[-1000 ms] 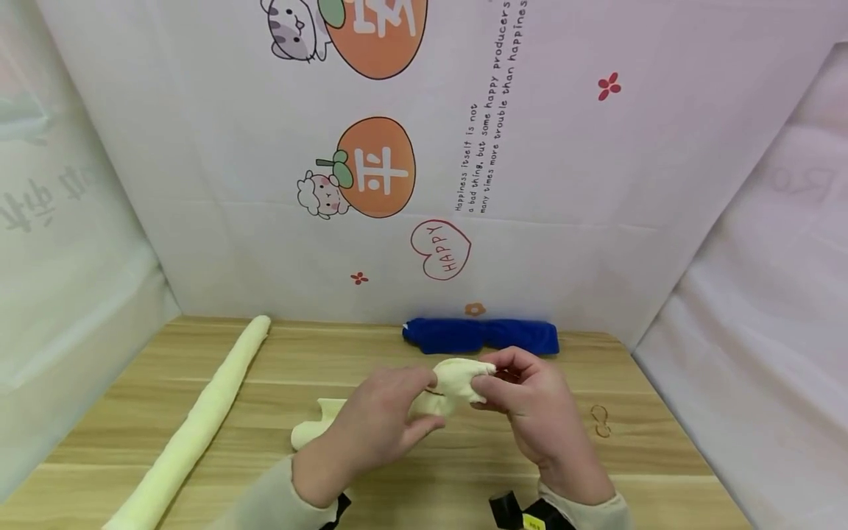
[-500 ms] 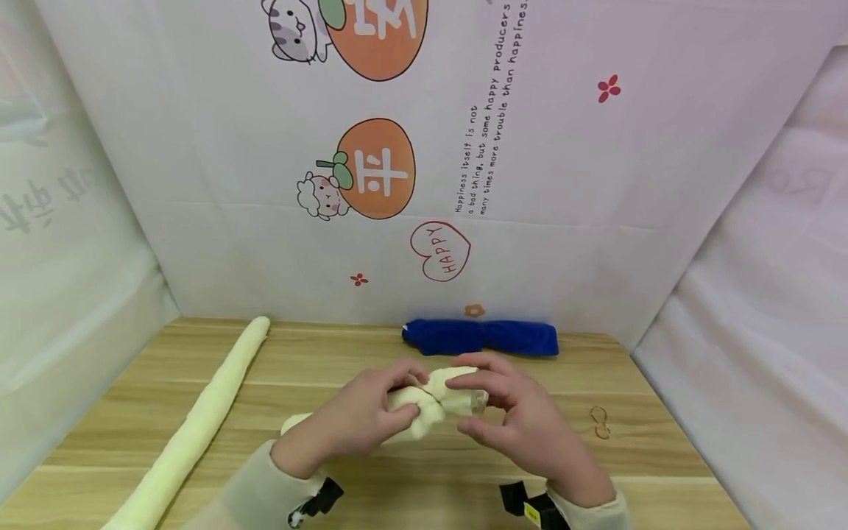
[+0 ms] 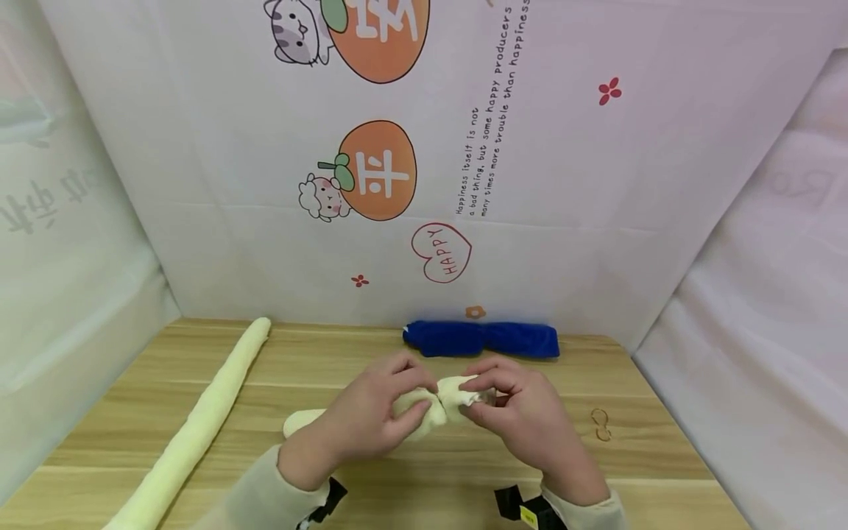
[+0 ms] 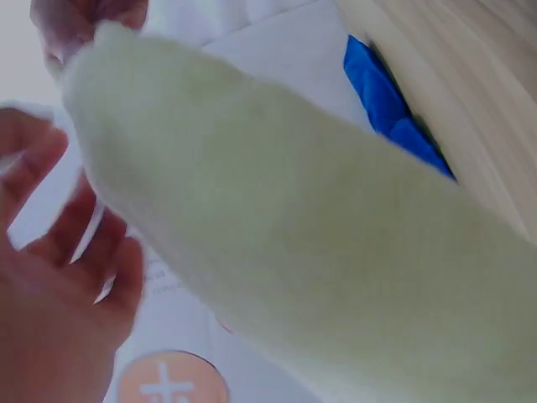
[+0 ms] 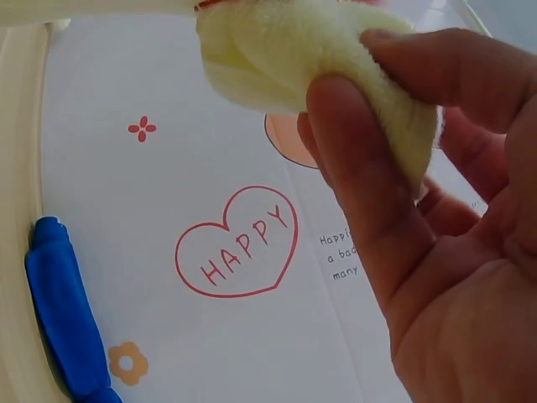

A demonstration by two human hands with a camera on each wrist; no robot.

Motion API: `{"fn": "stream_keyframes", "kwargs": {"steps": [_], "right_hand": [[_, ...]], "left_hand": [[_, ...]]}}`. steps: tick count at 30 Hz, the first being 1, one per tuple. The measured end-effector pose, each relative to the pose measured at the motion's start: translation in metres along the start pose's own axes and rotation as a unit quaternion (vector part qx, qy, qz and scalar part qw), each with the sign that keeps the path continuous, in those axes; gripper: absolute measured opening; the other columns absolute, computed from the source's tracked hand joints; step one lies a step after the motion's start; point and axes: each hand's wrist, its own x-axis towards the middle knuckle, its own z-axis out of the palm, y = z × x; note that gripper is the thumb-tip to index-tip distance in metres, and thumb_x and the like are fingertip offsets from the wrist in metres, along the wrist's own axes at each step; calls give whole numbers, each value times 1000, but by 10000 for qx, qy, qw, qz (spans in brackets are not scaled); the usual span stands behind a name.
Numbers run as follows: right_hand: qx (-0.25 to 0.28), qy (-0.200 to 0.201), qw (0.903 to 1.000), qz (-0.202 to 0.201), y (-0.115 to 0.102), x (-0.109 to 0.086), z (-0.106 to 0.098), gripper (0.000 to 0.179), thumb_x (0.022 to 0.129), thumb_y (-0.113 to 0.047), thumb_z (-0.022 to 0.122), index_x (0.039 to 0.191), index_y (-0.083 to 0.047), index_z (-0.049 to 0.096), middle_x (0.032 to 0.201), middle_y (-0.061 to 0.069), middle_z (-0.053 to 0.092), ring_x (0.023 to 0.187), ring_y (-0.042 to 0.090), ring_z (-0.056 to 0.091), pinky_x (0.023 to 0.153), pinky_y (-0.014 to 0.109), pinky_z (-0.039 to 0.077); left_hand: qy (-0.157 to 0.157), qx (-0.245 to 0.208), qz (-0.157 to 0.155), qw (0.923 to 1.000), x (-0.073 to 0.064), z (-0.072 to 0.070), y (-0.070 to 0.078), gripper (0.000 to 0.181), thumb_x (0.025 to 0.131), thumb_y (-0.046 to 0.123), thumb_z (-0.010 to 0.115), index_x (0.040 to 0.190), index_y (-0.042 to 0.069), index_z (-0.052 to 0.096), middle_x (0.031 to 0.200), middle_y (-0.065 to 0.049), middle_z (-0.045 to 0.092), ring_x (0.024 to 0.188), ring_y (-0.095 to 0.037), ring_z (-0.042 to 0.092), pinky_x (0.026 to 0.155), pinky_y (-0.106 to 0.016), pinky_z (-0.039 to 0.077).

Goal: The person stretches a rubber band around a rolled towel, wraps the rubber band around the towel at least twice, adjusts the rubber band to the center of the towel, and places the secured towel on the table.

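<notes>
A pale yellow towel roll (image 3: 456,394) is held up between both hands above the table. My left hand (image 3: 371,412) grips its middle with fingers and thumb, beside a thin reddish band that cinches the cloth. My right hand (image 3: 526,419) pinches the short end of the roll; in the right wrist view, thumb and fingertips squeeze the folded fabric (image 5: 310,50). Something clear (image 3: 488,397) shows at that end; I cannot tell what it is. The long part of the roll (image 4: 277,210) fills the left wrist view. The left palm and forearm hide much of it in the head view.
Another long pale yellow roll (image 3: 199,412) lies along the table's left side. A blue cloth roll (image 3: 481,338), narrowed at its middle, lies by the back wall. Two thin brownish bands (image 3: 601,425) are at right on the wooden table (image 3: 662,478). White printed sheets surround it.
My right fingers loosened from the end, spreading half a second ago, and now pinch the cloth again. My left hand has shifted slightly left along the roll, and the cloth is bunched at the band.
</notes>
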Motion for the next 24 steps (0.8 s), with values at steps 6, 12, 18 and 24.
{"fn": "stream_keyframes", "kwargs": {"steps": [6, 12, 18, 24], "right_hand": [[510, 109, 9984, 210, 10, 1, 1, 11, 73, -17, 81, 80, -19, 73, 102, -2, 63, 87, 19, 61, 61, 32, 53], [1830, 312, 9793, 809, 11, 0, 2, 18, 69, -8, 82, 83, -2, 72, 108, 12, 61, 85, 29, 63, 63, 39, 54], [2351, 294, 9696, 619, 11, -1, 1, 18, 69, 2, 78, 84, 7, 68, 109, 19, 57, 89, 29, 61, 63, 38, 54], [2667, 270, 9621, 510, 12, -1, 2, 16, 68, 6, 77, 82, 5, 69, 108, 20, 57, 90, 27, 61, 64, 35, 54]], "left_hand": [[562, 905, 1062, 9886, 6, 0, 5, 7, 82, 13, 71, 86, 19, 71, 83, 11, 56, 79, -8, 49, 71, -26, 36], [435, 1150, 1527, 9806, 7, -3, 6, 13, 81, 13, 73, 94, 16, 72, 85, 7, 58, 79, -10, 51, 74, -26, 37], [509, 1126, 1844, 9751, 8, -3, 7, 18, 81, 11, 73, 99, 13, 72, 85, 4, 60, 78, -10, 52, 74, -25, 39], [318, 1103, 1761, 9777, 11, -2, 10, 15, 80, 11, 74, 94, 12, 72, 84, 6, 59, 77, -9, 52, 72, -24, 39]]}}
